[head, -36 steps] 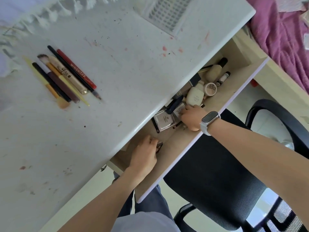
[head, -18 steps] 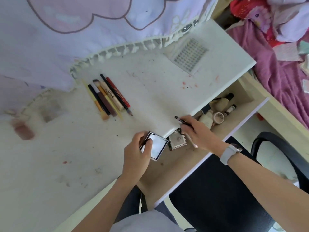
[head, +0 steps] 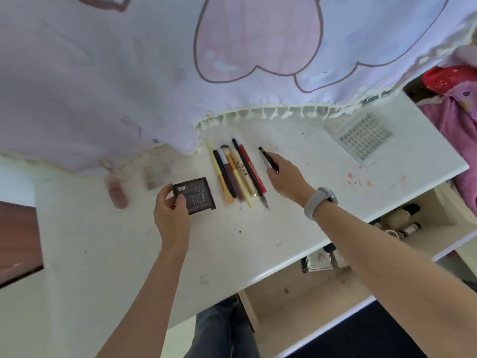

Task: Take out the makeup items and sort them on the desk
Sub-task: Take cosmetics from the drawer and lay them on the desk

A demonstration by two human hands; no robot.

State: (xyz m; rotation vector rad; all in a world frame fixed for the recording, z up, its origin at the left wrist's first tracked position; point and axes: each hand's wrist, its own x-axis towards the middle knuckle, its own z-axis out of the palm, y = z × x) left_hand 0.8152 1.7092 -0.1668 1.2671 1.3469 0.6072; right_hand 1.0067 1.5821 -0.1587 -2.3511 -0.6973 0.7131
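My left hand (head: 170, 213) grips a square dark compact (head: 195, 195) by its near left corner, its printed underside up, just over the white desk (head: 103, 254). My right hand (head: 284, 177) holds a thin dark pencil (head: 268, 160) to the right of a row of several brushes and pencils (head: 237, 174) lying side by side on the desk. The open drawer (head: 322, 288) at lower right holds another square compact (head: 318, 262) and some small bottles (head: 402, 220).
A pale printed curtain (head: 180, 73) hangs over the back of the desk. A blurred pink tube (head: 117, 192) and a small palette (head: 157, 174) lie at the left. A clear lash tray (head: 364, 138) sits at back right. Pink bedding (head: 459, 120) is at the far right.
Both hands rose from the drawer to the desk top. The left hand carried the compact to the left of the brush row; the right hand brought the pencil to its right side.
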